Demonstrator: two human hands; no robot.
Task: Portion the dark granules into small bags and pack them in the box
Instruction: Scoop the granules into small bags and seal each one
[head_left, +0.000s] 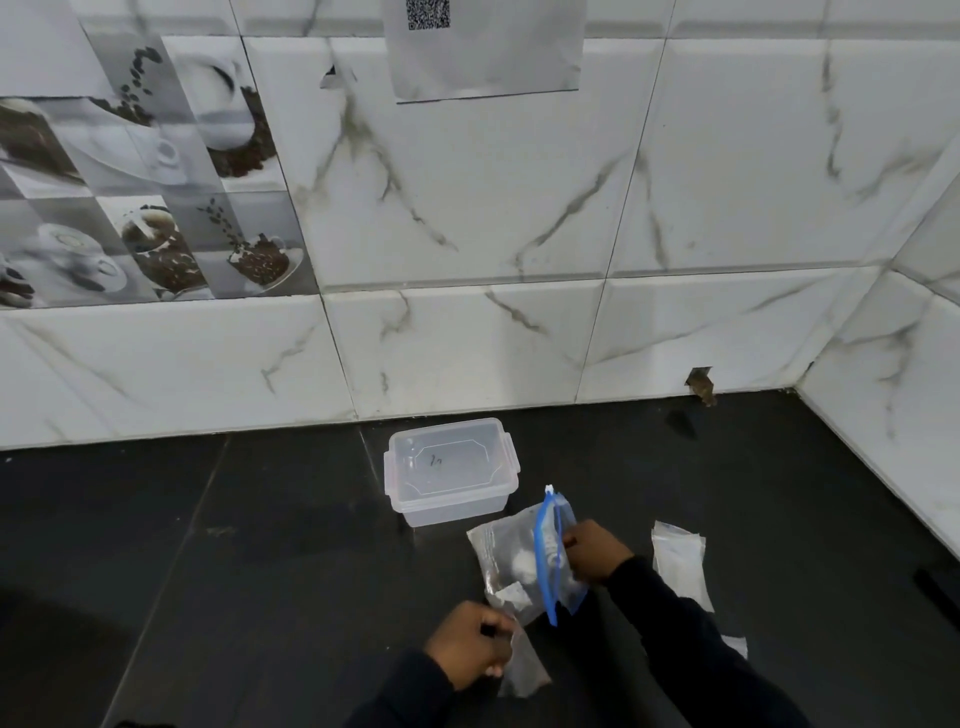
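Note:
A clear plastic box (451, 470) with its lid on sits on the dark counter near the wall. In front of it, my right hand (595, 551) grips a blue-edged zip bag (553, 558) by its top, held upright. A larger clear bag (501, 564) with some dark and white contents lies just left of it. My left hand (470, 644) is closed on a small clear bag (522, 667) near the counter surface. Granules inside the bags are hard to make out.
A stack of small empty clear bags (680, 564) lies to the right of my right arm, with another scrap (737, 644) beside my sleeve. The marble-tiled wall (467, 353) runs behind the box and turns a corner at the right. The counter (260, 545) is dark.

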